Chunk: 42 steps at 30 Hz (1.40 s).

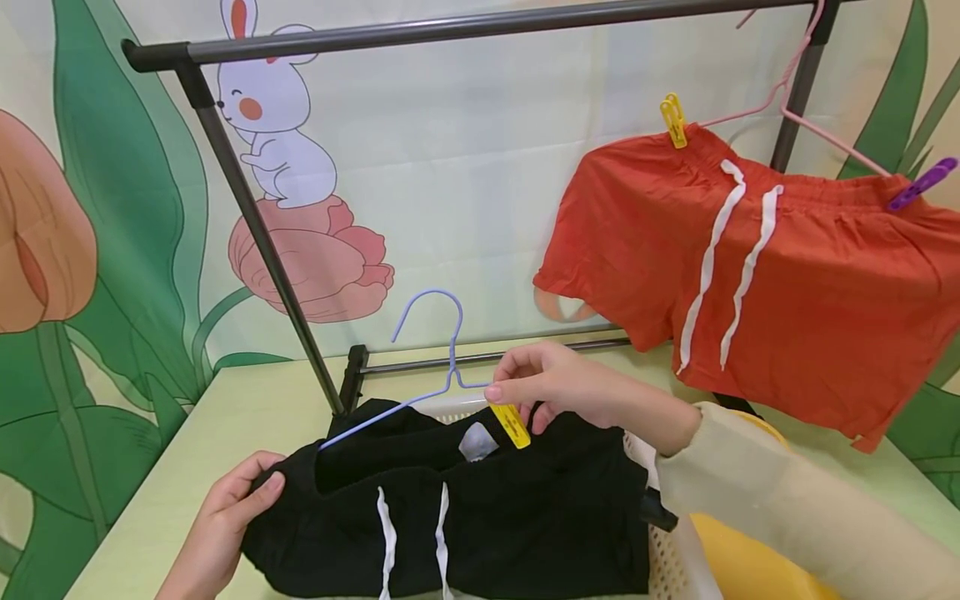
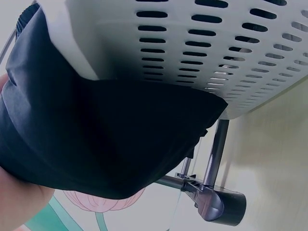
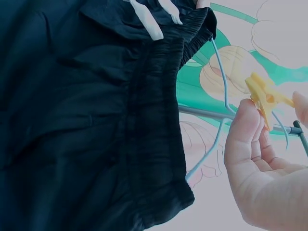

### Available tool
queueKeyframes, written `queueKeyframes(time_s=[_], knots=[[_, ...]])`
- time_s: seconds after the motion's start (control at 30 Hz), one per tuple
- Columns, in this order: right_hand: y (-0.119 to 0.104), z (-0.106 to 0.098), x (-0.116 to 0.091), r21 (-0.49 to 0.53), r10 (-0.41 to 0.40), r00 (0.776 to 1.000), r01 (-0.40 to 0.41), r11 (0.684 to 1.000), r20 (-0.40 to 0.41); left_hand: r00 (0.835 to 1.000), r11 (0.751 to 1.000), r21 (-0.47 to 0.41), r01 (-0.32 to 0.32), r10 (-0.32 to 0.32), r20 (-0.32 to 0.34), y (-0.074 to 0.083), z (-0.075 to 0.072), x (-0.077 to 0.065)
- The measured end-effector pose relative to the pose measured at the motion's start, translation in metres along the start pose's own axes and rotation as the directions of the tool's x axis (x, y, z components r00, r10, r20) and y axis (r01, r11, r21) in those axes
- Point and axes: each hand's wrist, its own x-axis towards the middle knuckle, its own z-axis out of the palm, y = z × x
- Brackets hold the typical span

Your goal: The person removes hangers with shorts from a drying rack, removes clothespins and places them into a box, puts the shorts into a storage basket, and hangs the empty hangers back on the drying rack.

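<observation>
In the head view, black shorts (image 1: 555, 517) with white drawstrings lie over a white basket, and a blue wire hanger (image 1: 454, 342) runs inside their waistband. My left hand (image 1: 225, 512) grips the waist's left end; in the left wrist view the dark cloth (image 2: 110, 134) hides most of that hand. Thumb and fingers of my right hand (image 1: 558, 383) pinch a yellow clothespin (image 1: 512, 425) above the waistband, close to the hanger's right arm. In the right wrist view, the clothespin (image 3: 264, 98) stands apart from the waistband (image 3: 159, 120), on no cloth.
A dark metal rack (image 1: 450, 30) spans the back. From its right side, orange-red shorts (image 1: 817, 283) hang on a pink hanger (image 1: 832, 146), with a yellow clothespin (image 1: 673, 121) and a purple clothespin (image 1: 922, 183). The slotted basket (image 2: 168, 41) stands below the black shorts; something yellow (image 1: 750, 558) lies right of it.
</observation>
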Motion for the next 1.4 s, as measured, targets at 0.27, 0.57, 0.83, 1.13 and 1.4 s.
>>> queueKeyframes(time_s=[0.27, 0.57, 0.83, 1.13, 1.4], knots=[[0.003, -0.014, -0.010, 0.005, 0.013, 0.999, -0.012, 1.000, -0.040, 1.000, 1.000, -0.005, -0.005, 0.005, 0.003, 0.001, 0.001, 0.000], [0.009, -0.031, -0.022, -0.016, 0.028, 0.995, -0.030, 0.999, -0.093, 1.000, 1.000, -0.017, -0.020, 0.020, 0.013, 0.001, 0.001, 0.000], [0.018, -0.048, -0.030, -0.058, 0.051, 0.987, -0.061, 0.996, -0.153, 1.000, 1.000, -0.017, -0.025, 0.025, 0.016, 0.001, 0.001, 0.000], [0.027, -0.063, -0.042, -0.052, 0.047, 0.986, -0.055, 0.997, -0.159, 0.999, 0.999, -0.015, -0.040, 0.041, 0.021, 0.001, 0.002, 0.001], [0.037, -0.073, -0.054, -0.065, 0.094, 0.978, -0.108, 0.992, -0.188, 0.998, 0.997, -0.038, -0.061, 0.063, 0.031, 0.000, 0.002, 0.000]])
